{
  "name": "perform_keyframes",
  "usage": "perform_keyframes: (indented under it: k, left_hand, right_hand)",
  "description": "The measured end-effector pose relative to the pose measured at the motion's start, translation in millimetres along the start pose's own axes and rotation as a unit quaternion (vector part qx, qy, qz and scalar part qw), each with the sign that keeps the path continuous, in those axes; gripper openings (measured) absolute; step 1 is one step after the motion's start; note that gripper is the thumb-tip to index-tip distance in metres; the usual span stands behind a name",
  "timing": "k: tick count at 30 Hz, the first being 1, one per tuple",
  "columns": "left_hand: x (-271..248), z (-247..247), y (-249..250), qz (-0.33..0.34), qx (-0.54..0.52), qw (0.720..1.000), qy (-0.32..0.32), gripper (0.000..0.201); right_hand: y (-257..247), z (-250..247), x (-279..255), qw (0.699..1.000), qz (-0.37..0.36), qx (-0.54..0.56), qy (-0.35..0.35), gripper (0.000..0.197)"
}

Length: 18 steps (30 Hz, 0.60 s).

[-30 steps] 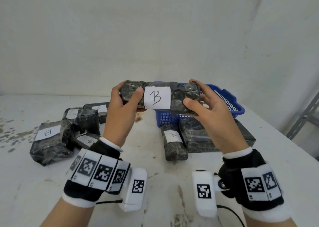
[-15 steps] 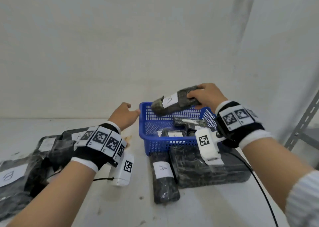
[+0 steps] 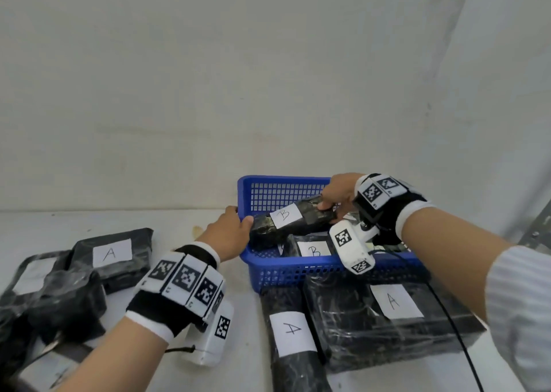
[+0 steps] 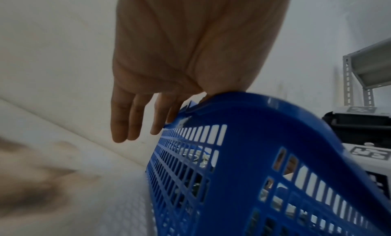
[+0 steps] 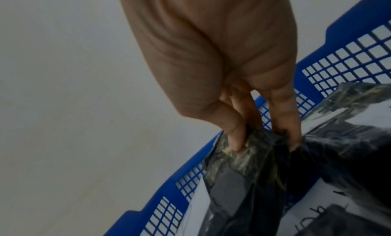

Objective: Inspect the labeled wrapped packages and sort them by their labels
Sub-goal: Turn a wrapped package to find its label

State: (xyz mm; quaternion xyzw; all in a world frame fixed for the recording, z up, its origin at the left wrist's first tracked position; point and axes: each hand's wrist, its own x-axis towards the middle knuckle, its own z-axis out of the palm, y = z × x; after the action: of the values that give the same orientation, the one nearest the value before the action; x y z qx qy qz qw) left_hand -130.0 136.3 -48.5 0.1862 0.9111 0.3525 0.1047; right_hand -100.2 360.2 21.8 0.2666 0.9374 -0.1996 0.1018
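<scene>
A black wrapped package labelled B (image 3: pixel 284 214) lies tilted inside the blue basket (image 3: pixel 268 180). My right hand (image 3: pixel 326 204) grips its right end, fingers and thumb pinching the wrap (image 5: pixel 243 164), as the right wrist view shows. My left hand (image 3: pixel 240 216) rests on the basket's left rim (image 4: pixel 275 112). Its fingers (image 4: pixel 120 122) hang straight beside the outer wall, and the thumb is hidden behind the rim. Under the held package lies a second package labelled B (image 3: pixel 313 250).
Two packages labelled A, one narrow (image 3: pixel 293 335) and one wide (image 3: pixel 393 302), lie in front of the basket. A pile of wrapped packages sits at the left, one labelled A (image 3: pixel 111 253). A wall stands behind the table, and a metal shelf post (image 3: pixel 536 227) at the far right.
A second ago both hands held the B package up. My left hand then let go and moved to the basket rim. My right hand lowered the package into the basket.
</scene>
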Motion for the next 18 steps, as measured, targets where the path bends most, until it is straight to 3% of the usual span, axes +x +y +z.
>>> perform_keyframes:
  k: [3,7,11,15,18]
  left_hand:
    - [0,3,0,0.012,-0.003,1.0,0.0,0.039]
    - [-2,3,1,0.012,-0.008,1.0,-0.003,0.038]
    - [-4,2,1,0.012,-0.008,1.0,-0.01,0.037]
    - [-2,3,0,0.012,-0.016,1.0,-0.013,0.036]
    - [-3,3,0,0.013,-0.022,1.0,-0.016,0.038]
  right_hand:
    - [-4,-4,1,0.998,-0.015,-0.066,-0.004,0.022]
    - [2,-5,9,1.0,-0.008,-0.021,-0.002,0.012]
    - [2,0,22,0.997,0.012,-0.071,-0.04,0.031]
    - [1,3,24,0.993,0.009,-0.096,-0.065,0.027]
    - [5,1,20,0.993,-0.007,-0.069,-0.094,0.01]
